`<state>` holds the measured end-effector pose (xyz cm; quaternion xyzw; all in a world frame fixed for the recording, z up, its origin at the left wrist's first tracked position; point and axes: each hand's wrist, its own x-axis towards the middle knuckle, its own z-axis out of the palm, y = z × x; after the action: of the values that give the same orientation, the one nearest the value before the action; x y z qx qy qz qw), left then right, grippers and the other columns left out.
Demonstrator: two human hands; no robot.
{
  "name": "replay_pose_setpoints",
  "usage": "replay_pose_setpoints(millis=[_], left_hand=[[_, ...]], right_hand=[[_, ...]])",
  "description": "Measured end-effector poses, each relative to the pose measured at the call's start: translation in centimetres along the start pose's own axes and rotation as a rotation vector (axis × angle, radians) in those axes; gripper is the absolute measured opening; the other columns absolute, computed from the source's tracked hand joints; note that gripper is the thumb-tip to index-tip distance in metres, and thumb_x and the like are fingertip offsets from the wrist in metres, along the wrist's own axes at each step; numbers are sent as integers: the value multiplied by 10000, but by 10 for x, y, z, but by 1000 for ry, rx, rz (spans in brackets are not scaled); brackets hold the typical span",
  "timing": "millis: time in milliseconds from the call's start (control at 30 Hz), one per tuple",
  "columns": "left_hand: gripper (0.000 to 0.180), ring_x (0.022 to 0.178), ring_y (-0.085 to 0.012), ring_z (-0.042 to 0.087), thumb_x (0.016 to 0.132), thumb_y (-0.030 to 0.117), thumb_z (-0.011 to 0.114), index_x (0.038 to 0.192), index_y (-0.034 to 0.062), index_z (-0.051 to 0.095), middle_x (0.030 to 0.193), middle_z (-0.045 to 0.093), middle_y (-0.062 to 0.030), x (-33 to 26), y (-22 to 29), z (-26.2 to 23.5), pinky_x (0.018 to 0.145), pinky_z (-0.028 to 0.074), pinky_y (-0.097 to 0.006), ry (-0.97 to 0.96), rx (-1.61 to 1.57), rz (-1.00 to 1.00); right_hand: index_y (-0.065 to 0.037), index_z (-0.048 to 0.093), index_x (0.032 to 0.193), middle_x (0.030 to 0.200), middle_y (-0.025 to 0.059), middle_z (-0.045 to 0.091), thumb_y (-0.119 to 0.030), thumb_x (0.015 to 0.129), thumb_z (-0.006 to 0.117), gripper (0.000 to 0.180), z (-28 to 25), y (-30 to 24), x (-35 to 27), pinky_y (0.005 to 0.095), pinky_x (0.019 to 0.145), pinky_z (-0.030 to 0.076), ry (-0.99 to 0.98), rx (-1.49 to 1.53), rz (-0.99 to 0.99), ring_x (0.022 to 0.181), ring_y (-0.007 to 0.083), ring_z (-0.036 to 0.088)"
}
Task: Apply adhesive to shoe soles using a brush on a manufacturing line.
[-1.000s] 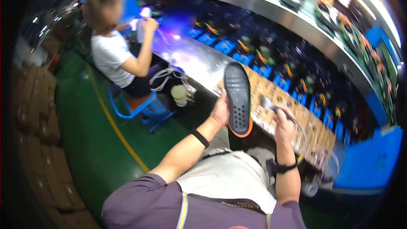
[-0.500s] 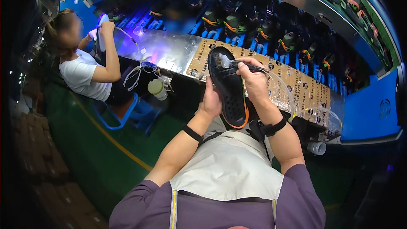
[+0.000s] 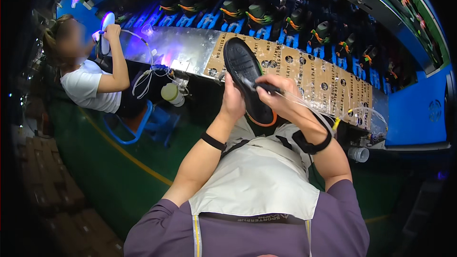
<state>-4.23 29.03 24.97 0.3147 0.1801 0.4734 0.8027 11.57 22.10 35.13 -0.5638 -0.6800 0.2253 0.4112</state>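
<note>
Left hand: the left hand [image 3: 233, 102] gripped a black shoe [image 3: 248, 80] by its lower left edge, holding it up with the sole facing the person.
Right hand: the right hand [image 3: 281, 99] was closed around a thin dark tool [image 3: 266, 87], a brush or pen by the look of it, with its tip resting on the sole.
Shoe: it was held in the air in front of the chest, above the counter [image 3: 304, 74], toe end up, an orange rim showing at the heel end.
Doing it well: as a judgement, the shoe needed a steady hold and the tool light, even strokes along the sole without running over the edge.
Tubing: clear tubes [image 3: 312, 109] trailed from the right hand toward the counter.
Containers: a pale cup [image 3: 171, 94] with a greenish top hung just below the counter edge; its contents could not be seen. A small grey cylinder [image 3: 358, 153] lay at the right, contents also hidden.
Conveyor: dark shoes with orange trim [image 3: 259, 13] stood in rows behind the counter.
Co-worker: a seated person in a white shirt [image 3: 88, 88] at the left held up another sole [image 3: 106, 21] under violet light.
</note>
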Motion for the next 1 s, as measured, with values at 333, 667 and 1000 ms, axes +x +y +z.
replay_pose_setpoints(millis=[333,667,1000], left_hand=[[837,1364,-266,541,1058,727,200,1532,93,469,1478,576,-97,-10,10,26,1178,408,-419,-6,-122,-106],[796,1332,-239,574,1047,735,269,1491,125,524,1429,613,-83,-17,14,28,1147,448,-409,-87,-75,-93],[656,1245,-248,628,1067,632,369,1410,123,599,1362,664,-73,-2,32,34,1106,488,-423,-128,-215,37]], right_hand=[[-9,773,1124,922,87,771,-94,898,754,242,-19,-8,24,284,788,553,198,409,127,849,113,691],[-11,773,1151,1012,65,762,-93,919,754,246,-15,2,24,279,818,547,79,673,-11,908,126,682],[-54,795,1076,988,142,778,-100,829,792,251,-18,-4,18,352,826,572,138,231,-257,895,267,742]])
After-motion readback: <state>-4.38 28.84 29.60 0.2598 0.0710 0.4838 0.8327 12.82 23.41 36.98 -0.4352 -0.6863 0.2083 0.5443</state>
